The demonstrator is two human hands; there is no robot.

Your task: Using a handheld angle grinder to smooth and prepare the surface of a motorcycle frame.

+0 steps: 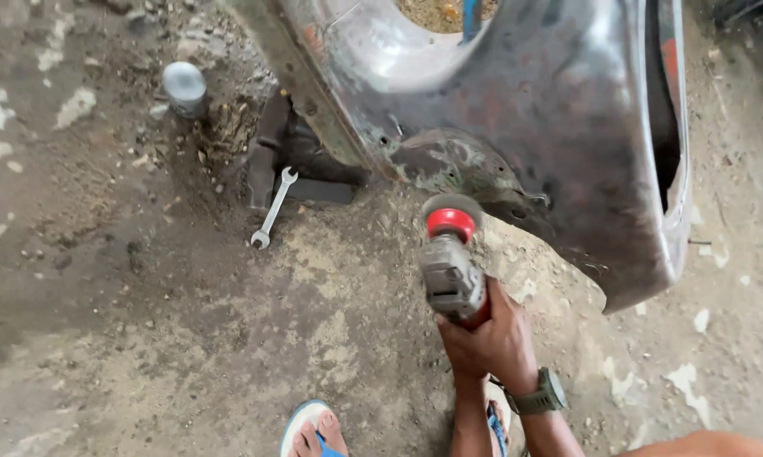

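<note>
While both hands crowd onto one tool, the scene reads as follows.

Hands: two bare hands (487, 338) are stacked on the rear of the grinder, fingers wrapped tight round its body; which is the left and which the right I cannot tell apart, though one wrist wears a dark green wristwatch (540, 396).

Tool: a grey angle grinder with a red collar (451, 262) points away from the person, its round disc touching the lower edge of the panel.

Panel: a large curved, dark, scuffed metal body panel (559, 110) stands on the dirt floor (144, 322), with rust and green patches where the disc meets it.

Container: a small grey metal can with a rounded lid (184, 87) stands upright on the floor near its far left part; closed, contents hidden.

Spanner: a silver combination spanner (274, 209) lies on the floor left of the grinder, well apart from it, beside a dark metal block (263, 161).

Feet: a blue and white flip-flop (309, 432) shows at the near edge.
</note>
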